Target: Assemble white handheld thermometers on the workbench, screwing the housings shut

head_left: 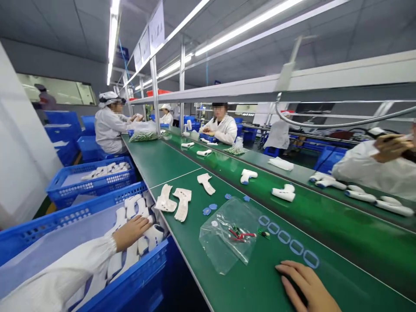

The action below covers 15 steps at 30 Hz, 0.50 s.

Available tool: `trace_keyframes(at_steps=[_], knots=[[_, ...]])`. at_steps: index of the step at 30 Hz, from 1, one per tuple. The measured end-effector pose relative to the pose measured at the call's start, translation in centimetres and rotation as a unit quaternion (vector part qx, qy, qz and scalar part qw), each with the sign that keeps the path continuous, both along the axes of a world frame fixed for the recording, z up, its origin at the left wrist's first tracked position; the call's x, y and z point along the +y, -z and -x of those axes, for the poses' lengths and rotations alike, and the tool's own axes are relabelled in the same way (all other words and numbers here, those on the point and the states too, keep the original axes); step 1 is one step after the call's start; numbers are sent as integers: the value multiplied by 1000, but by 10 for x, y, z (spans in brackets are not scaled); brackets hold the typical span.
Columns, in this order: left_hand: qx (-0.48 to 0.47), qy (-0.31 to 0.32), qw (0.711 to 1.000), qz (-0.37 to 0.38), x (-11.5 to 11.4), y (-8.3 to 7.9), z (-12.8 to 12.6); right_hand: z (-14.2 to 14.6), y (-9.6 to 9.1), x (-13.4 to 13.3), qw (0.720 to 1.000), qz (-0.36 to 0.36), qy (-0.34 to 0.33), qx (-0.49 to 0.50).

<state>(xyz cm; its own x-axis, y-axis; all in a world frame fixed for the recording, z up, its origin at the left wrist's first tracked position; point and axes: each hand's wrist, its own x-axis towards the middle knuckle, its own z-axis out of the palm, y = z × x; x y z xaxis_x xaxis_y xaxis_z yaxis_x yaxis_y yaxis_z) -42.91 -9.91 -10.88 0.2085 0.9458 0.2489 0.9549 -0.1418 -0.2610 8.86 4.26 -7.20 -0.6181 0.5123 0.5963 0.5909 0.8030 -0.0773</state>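
My left hand (133, 232) reaches into a blue crate (139, 268) beside the bench. Its fingers are stretched out on top of white gun-shaped thermometer housings (154, 236) and grip none of them. On the green bench, my right hand (307, 286) rests with fingers apart and bent a little, holding nothing. Near it lies a row of several oval bluish rings (296, 247). To its left is a clear plastic bag (221, 255) with red wires and small green boards (239, 234). Three white half-shells (182, 203) lie close to the bench's left edge.
Blue pieces (209, 209) lie near the half-shells. A green conveyor belt (224, 164) carries white thermometers (284, 193) past the bench. Another blue crate (92, 175) stands behind mine. Co-workers in white (224, 130) sit along the line. A shelf rail (325, 80) crosses overhead.
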Motion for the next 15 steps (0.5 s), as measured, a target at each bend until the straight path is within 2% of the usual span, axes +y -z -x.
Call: trace_keyframes(at_steps=[4,6,7,9,10,11,14,15], knots=[[-6,-77,992,-100,-44,-30,17,3,-4,-6,999,33,6,19],[-96,-150,970,-167,-56,-54,9,4,-5,-8,998,58,5,29],[-176,-204,941,-204,-58,-67,-3,5,-5,-9,997,71,5,36],[-352,-305,853,-234,-52,-95,-41,6,-7,-10,994,99,7,50],[-451,-317,801,-233,-45,-107,-66,7,-8,-11,992,112,7,56],[-549,-286,747,-242,-36,-118,-94,8,-10,-13,990,125,8,61],[-756,-168,618,-135,1,-139,-183,10,-16,-18,985,154,3,82],[-812,-133,562,-90,15,-142,-212,11,-18,-21,983,161,1,92]])
